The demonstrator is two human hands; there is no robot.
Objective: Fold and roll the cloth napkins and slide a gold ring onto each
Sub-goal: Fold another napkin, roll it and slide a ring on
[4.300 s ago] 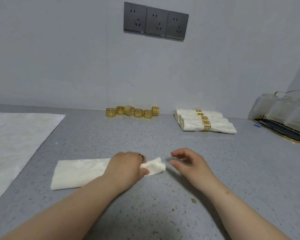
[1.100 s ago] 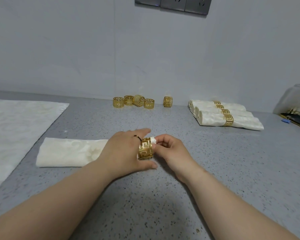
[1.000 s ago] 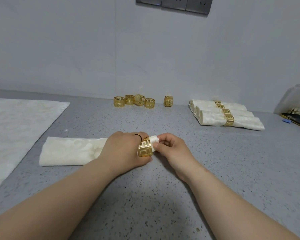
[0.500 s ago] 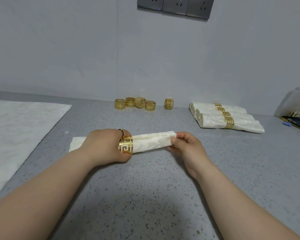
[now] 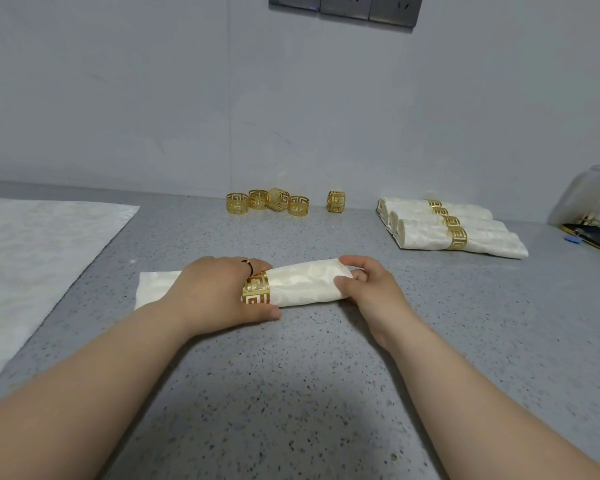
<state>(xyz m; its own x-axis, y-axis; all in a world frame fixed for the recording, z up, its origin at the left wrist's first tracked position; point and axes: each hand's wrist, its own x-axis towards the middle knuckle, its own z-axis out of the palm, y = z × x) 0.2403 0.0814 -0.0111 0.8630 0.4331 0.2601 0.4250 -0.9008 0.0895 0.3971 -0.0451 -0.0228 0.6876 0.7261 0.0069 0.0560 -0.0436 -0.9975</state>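
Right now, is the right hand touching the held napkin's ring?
Apart. Head view: right hand grips the napkin end; bare cloth separates it from the gold ring.

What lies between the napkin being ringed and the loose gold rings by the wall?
Head view: only bare speckled countertop separates the rolled napkin from the loose gold rings.

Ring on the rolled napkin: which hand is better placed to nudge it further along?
Left, probably. The left hand grips the ring, thumb below and fingers over it; the right hand pinches the right end of the napkin, apart from the ring, better suited to anchoring.
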